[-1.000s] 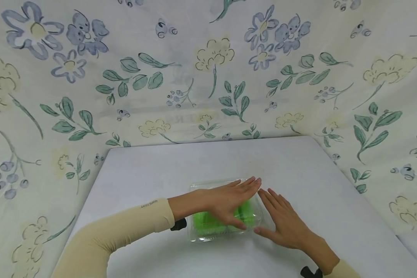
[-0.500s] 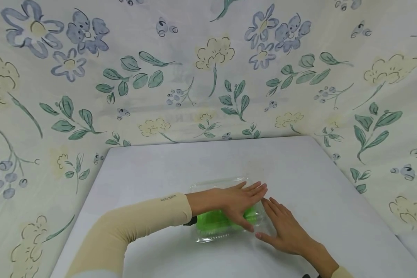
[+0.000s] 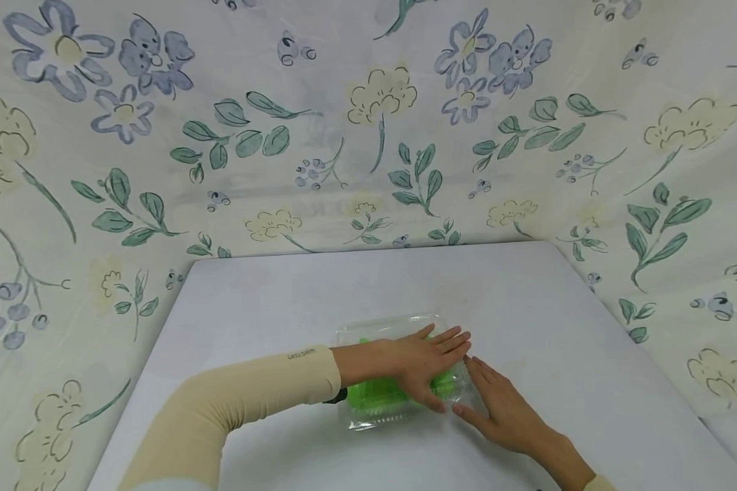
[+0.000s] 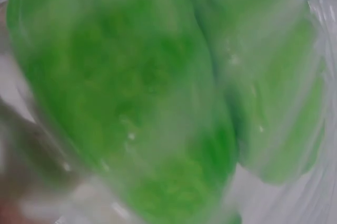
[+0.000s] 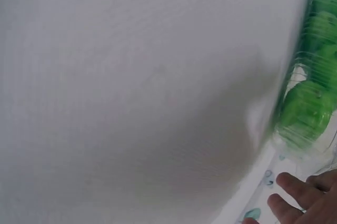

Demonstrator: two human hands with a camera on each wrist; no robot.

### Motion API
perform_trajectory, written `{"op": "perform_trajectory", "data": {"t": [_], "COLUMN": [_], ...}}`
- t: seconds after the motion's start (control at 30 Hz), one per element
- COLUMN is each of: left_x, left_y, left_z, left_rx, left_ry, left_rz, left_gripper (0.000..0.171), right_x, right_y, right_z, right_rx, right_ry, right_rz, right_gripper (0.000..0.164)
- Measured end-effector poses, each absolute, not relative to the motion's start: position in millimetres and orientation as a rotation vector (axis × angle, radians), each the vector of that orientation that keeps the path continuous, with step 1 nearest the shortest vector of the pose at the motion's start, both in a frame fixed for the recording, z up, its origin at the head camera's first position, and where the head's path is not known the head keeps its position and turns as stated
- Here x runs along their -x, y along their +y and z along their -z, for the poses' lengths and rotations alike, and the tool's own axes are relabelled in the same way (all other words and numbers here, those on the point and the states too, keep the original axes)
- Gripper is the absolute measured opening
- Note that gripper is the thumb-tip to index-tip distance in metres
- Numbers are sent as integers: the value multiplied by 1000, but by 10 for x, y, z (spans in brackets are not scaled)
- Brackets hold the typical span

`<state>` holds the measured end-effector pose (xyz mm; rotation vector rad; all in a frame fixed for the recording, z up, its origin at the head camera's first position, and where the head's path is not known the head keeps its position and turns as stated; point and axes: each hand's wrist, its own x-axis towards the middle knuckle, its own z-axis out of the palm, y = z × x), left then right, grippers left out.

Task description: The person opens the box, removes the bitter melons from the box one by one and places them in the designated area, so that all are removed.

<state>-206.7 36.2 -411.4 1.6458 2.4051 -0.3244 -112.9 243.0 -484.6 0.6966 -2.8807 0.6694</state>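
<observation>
Plastic box (image 3: pixel 377 419) under left hand (image 3: pixel 424 365) (palm-down)

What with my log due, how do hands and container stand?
Left hand spread over clear container. Right hand at its right end. Green contents inside. Left hand partly blocks view.

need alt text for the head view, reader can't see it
A person's left hand is spread over a clear plastic container of green items on a white table, while the right hand is at the container's right end. Behind is a pale backdrop printed with flowers and leaves.
</observation>
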Motion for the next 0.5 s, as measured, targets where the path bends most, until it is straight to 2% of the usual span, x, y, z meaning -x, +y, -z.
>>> {"op": "perform_trajectory", "data": {"t": [0.5], "left_x": [2146], "left_y": [253], "left_z": [4146], "left_rx": [-1733], "left_ry": [2390], "left_rz": [291], "left_gripper": [111], "right_x": [1175], "right_y": [2308], "right_z": [4871], "right_rx": [-644], "right_ry": [-2849], "right_rz": [-1101], "right_gripper": [74]}}
